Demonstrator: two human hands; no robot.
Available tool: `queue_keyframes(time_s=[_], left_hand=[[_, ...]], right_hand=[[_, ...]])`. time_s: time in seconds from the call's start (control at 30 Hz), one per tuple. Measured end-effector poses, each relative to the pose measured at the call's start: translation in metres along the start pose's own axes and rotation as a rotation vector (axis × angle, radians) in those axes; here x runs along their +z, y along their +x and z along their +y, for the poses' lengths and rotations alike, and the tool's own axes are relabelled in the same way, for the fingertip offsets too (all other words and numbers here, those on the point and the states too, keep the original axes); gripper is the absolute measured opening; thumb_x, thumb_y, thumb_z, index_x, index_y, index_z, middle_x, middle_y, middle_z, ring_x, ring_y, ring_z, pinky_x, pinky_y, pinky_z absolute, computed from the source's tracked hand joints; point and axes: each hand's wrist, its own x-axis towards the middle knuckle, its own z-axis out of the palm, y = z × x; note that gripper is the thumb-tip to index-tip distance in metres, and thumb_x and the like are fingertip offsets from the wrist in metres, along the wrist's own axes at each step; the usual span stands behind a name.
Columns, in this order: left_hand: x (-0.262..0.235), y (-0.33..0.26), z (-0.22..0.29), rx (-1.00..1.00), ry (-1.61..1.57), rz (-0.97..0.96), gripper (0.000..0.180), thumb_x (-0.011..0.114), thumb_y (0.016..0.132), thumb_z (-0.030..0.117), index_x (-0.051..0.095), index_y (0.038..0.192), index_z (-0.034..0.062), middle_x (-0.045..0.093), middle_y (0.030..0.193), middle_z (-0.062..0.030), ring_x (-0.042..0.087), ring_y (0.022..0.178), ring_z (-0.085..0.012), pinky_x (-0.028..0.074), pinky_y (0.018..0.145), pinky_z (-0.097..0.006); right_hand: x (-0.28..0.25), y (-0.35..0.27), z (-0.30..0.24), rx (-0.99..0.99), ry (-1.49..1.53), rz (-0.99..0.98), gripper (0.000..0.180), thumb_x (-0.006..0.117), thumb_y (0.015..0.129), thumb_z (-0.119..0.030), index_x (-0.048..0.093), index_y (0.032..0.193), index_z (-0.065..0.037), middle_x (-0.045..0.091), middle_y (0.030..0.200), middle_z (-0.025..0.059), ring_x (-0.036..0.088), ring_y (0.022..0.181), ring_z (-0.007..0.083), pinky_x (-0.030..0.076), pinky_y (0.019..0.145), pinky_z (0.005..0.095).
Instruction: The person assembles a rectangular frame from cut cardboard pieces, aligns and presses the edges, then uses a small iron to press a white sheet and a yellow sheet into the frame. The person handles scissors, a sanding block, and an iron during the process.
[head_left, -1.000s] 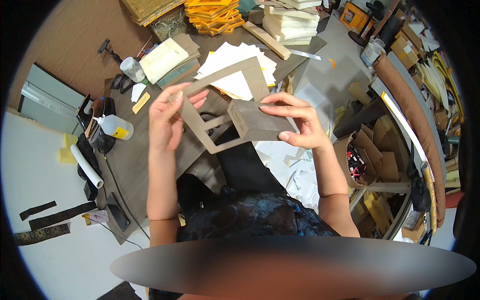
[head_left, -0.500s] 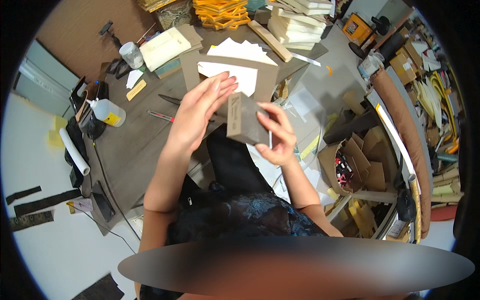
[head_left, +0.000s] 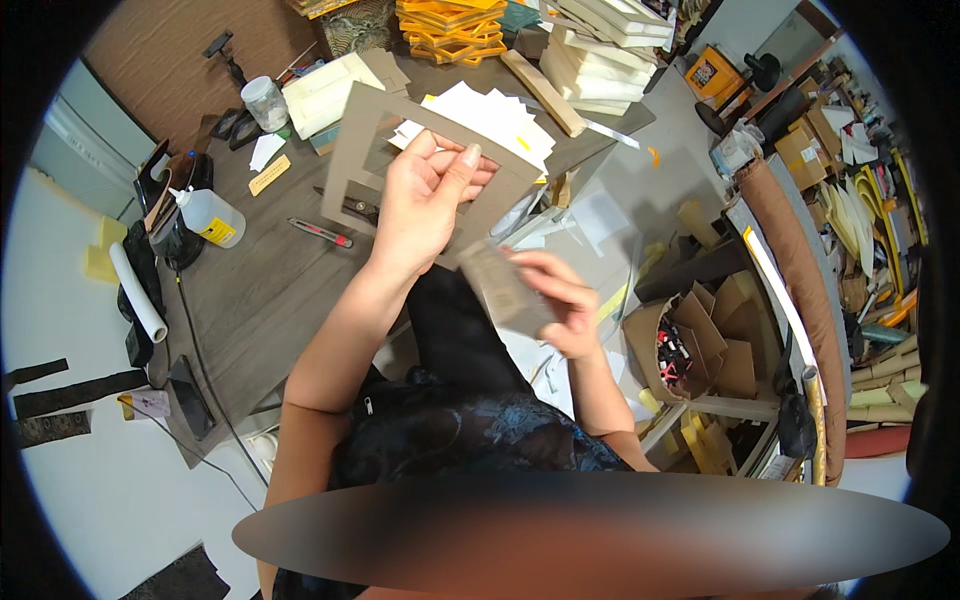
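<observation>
now the grey-brown frame slants more steeply.

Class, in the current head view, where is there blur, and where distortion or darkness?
Head view, centre: the grey block in the right hand is smeared, probably by motion, while the utility knife looks sharper; head view, rim: black corners, and the brown roll appears bowed; head view, bottom: a blurred oval hides detail.

Squeeze bottle on table — jar beyond.
</observation>
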Motion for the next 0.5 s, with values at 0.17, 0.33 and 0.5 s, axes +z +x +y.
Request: queue_keyframes(time_s=[0.17, 0.33, 0.5], left_hand=[[-0.004, -0.004, -0.003, -0.011, 0.224, -0.064, 0.015, 0.061, 0.107, 0.015, 0.060, 0.105, 0.0004, 0.076, 0.098, -0.0108, 0.071, 0.092, -0.0124, 0.055, 0.084, -0.027], [0.002, -0.011, 0.003, -0.049, 0.182, -0.071, 0.009, 0.059, 0.106, 0.007, 0.058, 0.103, -0.0022, 0.075, 0.094, -0.0100, 0.070, 0.087, -0.0126, 0.056, 0.083, -0.027], [-0.007, -0.008, -0.007, -0.081, 0.161, -0.127, 0.011, 0.061, 0.106, 0.011, 0.060, 0.108, -0.0004, 0.075, 0.099, -0.0095, 0.070, 0.091, -0.0119, 0.055, 0.084, -0.027]], right_hand=[[-0.016, 0.055, -0.041, -0.325, -0.920, 0.189, 0.060, 0.084, 0.073, -0.017, 0.071, 0.131, -0.008, 0.059, 0.135, 0.0256, 0.063, 0.121, 0.0384, 0.053, 0.101, 0.0478], [-0.050, 0.080, -0.032, -0.185, -1.058, 0.233, 0.056, 0.084, 0.074, -0.016, 0.075, 0.129, -0.015, 0.063, 0.130, 0.0203, 0.067, 0.112, 0.0357, 0.056, 0.095, 0.0409], [-0.044, 0.091, -0.032, -0.052, -0.966, 0.121, 0.055, 0.084, 0.074, -0.015, 0.076, 0.128, -0.012, 0.063, 0.127, 0.0204, 0.066, 0.114, 0.0349, 0.055, 0.095, 0.0416]])
